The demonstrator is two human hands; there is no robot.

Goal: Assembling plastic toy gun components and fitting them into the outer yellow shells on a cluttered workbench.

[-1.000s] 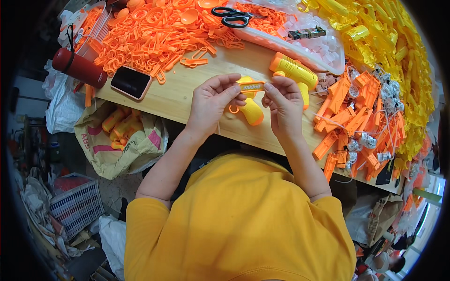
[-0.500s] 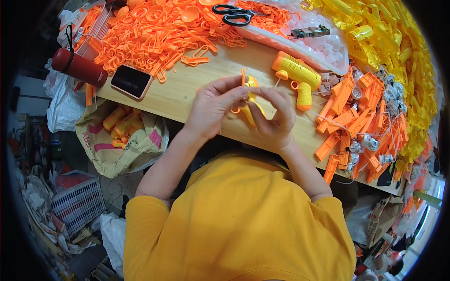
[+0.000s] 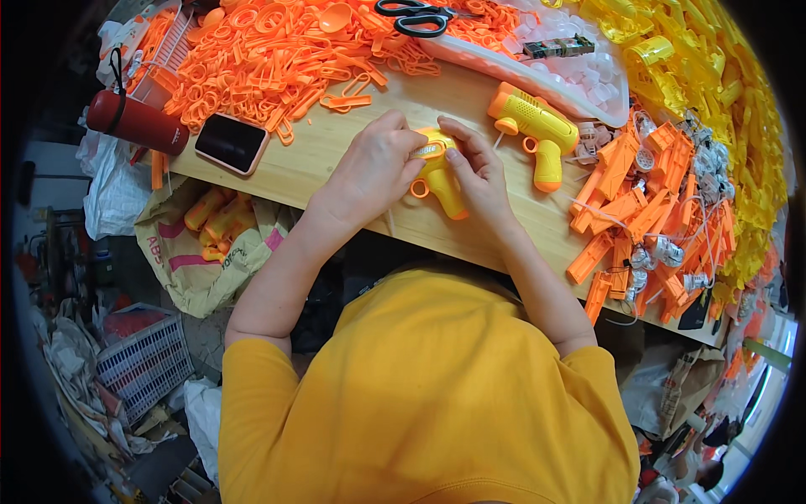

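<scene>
A yellow toy gun (image 3: 443, 186) lies between my two hands over the near part of the table, its grip pointing toward me and a small orange trigger ring on its left. On its upper side sits an orange oval ring-shaped piece (image 3: 431, 149). The bent fingers of my left hand (image 3: 369, 168) press at that piece and the gun's left end; their tips are partly hidden. With thumb and fingers, my right hand (image 3: 477, 168) clasps the gun's right side. Just beyond, to the right, a second yellow toy gun (image 3: 541, 134) with orange ends rests on the table.
Orange plastic parts (image 3: 260, 67) are heaped at the back left, near a phone (image 3: 232, 144) and red bottle (image 3: 134, 122). Scissors (image 3: 420, 21) lie by a tray (image 3: 537, 80). Orange casings with wired motors (image 3: 646, 218) and yellow shells (image 3: 714, 101) pile up rightward. A sack (image 3: 189, 277) hangs below.
The orange piece, earlier pinched upright between my hands, now lies against the toy gun. My left hand has turned over onto it, and my right hand has closed around the gun's side.
</scene>
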